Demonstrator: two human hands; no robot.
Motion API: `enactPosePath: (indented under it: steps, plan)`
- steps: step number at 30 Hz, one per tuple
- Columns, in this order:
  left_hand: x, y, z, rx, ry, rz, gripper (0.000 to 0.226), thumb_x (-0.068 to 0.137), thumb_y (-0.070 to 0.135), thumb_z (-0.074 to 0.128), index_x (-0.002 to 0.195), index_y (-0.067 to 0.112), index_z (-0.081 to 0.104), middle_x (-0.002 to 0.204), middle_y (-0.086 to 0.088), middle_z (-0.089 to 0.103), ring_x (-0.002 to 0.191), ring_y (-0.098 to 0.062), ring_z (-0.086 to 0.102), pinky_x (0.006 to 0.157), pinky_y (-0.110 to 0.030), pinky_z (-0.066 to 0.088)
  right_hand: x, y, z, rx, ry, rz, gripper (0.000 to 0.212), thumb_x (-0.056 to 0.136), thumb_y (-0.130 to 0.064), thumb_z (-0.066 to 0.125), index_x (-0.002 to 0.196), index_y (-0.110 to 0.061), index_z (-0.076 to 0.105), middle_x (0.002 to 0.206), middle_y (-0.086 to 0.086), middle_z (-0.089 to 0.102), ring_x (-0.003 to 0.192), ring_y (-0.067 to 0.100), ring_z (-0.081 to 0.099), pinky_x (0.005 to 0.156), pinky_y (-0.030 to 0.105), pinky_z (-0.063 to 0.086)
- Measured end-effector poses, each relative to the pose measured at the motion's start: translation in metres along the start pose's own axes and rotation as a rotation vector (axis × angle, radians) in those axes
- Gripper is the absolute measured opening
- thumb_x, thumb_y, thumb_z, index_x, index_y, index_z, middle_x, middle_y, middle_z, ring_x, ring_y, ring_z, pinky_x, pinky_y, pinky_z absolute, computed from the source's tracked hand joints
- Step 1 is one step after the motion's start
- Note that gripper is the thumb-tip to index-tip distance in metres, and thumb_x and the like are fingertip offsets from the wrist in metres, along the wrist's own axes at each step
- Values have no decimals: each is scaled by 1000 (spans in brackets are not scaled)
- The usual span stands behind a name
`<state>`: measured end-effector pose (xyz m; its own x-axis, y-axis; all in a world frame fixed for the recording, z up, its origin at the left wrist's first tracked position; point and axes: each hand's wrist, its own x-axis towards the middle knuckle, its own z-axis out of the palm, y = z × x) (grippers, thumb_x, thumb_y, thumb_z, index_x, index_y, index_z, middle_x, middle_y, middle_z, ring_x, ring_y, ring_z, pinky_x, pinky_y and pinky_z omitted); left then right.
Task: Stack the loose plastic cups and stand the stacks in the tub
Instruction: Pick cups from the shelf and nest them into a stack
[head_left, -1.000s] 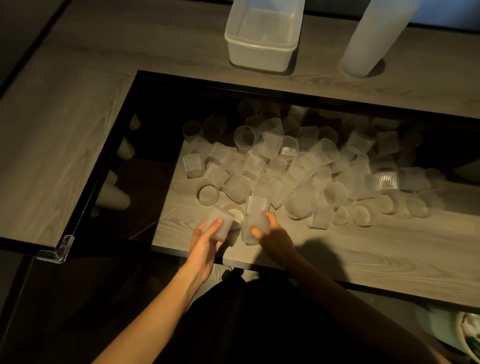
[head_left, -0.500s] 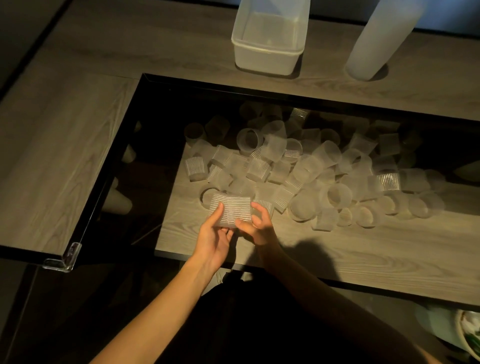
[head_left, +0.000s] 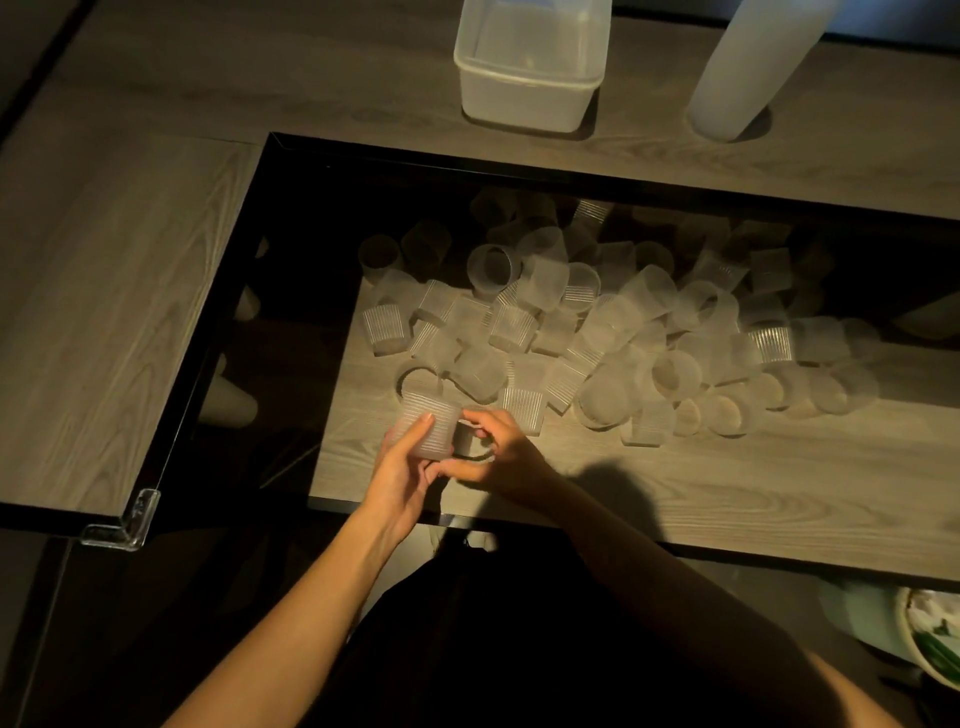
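Observation:
Several frosted, ribbed plastic cups lie in a loose pile (head_left: 597, 332) across the middle of the dark-framed table. My left hand (head_left: 402, 467) grips a short nested stack of cups (head_left: 428, 428) at the near edge of the pile. Just to its right, my right hand (head_left: 504, 454) curls its thumb and fingers over the rim of an upright cup (head_left: 467, 441) on the surface, next to the stack. The white plastic tub (head_left: 524, 104) stands at the far side of the table with no cups visible inside.
A tall frosted cylinder (head_left: 748, 67) stands right of the tub. A wooden top (head_left: 104, 312) spreads to the left, with a clear corner guard (head_left: 119, 525) at its near corner. Green-and-white items (head_left: 924, 634) sit at the lower right.
A second ago each hand held one cup. They pushed the two together, and now the left hand alone holds the nested cups while the right hand has moved onto another cup.

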<state>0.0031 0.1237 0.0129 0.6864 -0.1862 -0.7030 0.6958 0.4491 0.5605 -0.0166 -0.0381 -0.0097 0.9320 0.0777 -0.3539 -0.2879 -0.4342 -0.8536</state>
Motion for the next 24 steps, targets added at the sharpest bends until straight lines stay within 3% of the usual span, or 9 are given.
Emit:
enactPosePath:
  steps: [2,4,8,10,13,16,19,24]
  plan:
    - [1,6,-6,9,44,3,68,81,23,76,142,3,50,124,-18,69,99,-22,74,74,-27,60,2,7,-2,-238,187,-92,54,79,-37,78,126,-17,59,118,-1,57,105,14,57,86,21,49]
    - [1,10,-12,47,54,14,62,81,27,74,135,5,54,122,-18,71,100,-20,74,73,-25,60,5,11,0,-472,278,-164,57,79,-38,76,127,-11,59,120,6,61,107,20,59,89,29,51]
    - [0,11,-21,84,47,-11,56,89,42,64,133,8,58,124,-15,71,109,-21,71,84,-29,56,19,19,13,-858,119,-226,90,69,-46,83,143,-8,47,133,19,58,117,31,58,95,42,50]
    - [0,11,-25,93,66,-19,56,91,45,62,135,10,57,126,-14,70,111,-22,70,86,-31,54,27,19,17,-981,80,-198,93,72,-47,81,147,-11,41,134,17,57,117,29,57,97,40,47]
    - [1,14,-27,124,76,-5,59,88,47,66,134,12,58,125,-14,70,112,-23,70,88,-33,52,36,16,16,-974,34,-175,85,80,-42,75,150,-12,36,134,13,53,119,27,50,100,38,41]
    - [5,15,-29,146,139,47,67,76,41,78,134,18,54,127,-14,67,113,-26,68,90,-37,53,38,14,12,-866,21,-225,91,71,-39,81,146,-7,40,126,16,55,111,30,56,95,44,51]
    - [8,18,-27,130,150,112,72,73,30,81,136,21,49,127,-11,63,113,-26,66,83,-33,58,34,12,10,-809,13,-321,90,68,-34,82,144,-7,42,122,15,57,104,28,60,87,39,56]
    - [12,18,-14,127,100,189,76,71,24,81,139,16,48,129,-12,62,111,-24,66,79,-30,59,31,0,5,-617,68,-372,91,68,-36,75,146,-7,41,123,10,56,107,25,56,90,35,50]
